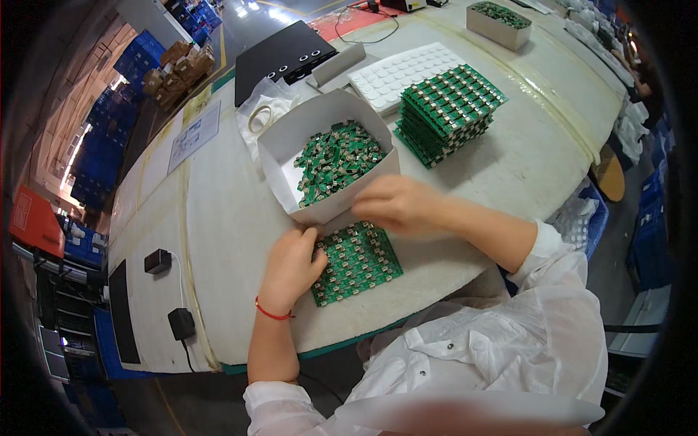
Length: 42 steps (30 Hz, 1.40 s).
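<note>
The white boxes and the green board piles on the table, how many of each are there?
White boxes: 2, the open box by the hands and the far box at the table's end.
Green board lots outside boxes: 2, the tall stack and the flat panel under the left hand.
Total: 4

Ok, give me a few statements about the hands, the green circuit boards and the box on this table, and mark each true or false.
1. The left hand rests on the green circuit board panel lying flat on the table. True.
2. The white cardboard box is empty. False: it holds small loose green boards.
3. A stack of green panels stands beyond the box. True.
4. The right hand holds scissors. False: no tool shows; it is blurred at the panel's far edge.
5. The left wrist wears a red string. True.
</note>
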Each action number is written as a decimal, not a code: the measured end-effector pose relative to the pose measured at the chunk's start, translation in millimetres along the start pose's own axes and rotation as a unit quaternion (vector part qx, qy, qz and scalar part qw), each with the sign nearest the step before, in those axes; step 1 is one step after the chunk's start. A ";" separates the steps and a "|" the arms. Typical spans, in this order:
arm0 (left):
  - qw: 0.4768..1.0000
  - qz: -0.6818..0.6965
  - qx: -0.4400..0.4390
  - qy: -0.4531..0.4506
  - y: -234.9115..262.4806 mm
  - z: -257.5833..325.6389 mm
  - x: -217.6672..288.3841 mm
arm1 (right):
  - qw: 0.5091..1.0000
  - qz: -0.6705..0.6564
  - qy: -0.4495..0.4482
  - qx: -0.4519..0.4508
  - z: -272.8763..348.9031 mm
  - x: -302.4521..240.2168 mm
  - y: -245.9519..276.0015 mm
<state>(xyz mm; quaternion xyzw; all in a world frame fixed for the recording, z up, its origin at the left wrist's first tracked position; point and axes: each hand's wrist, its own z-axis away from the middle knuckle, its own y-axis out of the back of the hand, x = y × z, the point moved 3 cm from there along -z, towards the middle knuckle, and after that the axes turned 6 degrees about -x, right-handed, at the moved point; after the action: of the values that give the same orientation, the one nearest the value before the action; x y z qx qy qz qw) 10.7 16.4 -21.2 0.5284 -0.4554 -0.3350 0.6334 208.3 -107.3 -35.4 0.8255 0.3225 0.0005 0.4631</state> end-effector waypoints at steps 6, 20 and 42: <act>0.998 0.039 0.041 -0.014 -25.5 -2.6 51.3 | 0.874 0.225 -0.206 0.378 40.4 45.3 126.2; 0.976 0.114 -0.184 -0.009 2.2 30.3 20.5 | 0.803 0.035 -0.513 0.301 113.5 124.1 162.0; 0.831 0.536 -0.149 0.012 -23.5 1.4 20.7 | 0.847 -0.433 -0.308 -0.019 8.1 11.0 24.4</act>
<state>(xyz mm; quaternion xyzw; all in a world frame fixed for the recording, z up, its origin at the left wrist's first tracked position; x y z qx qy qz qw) 18.2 -8.0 -39.4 0.1047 -0.6044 -0.0005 0.7898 232.4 -116.4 -24.7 0.5510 0.4875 -0.4483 0.5077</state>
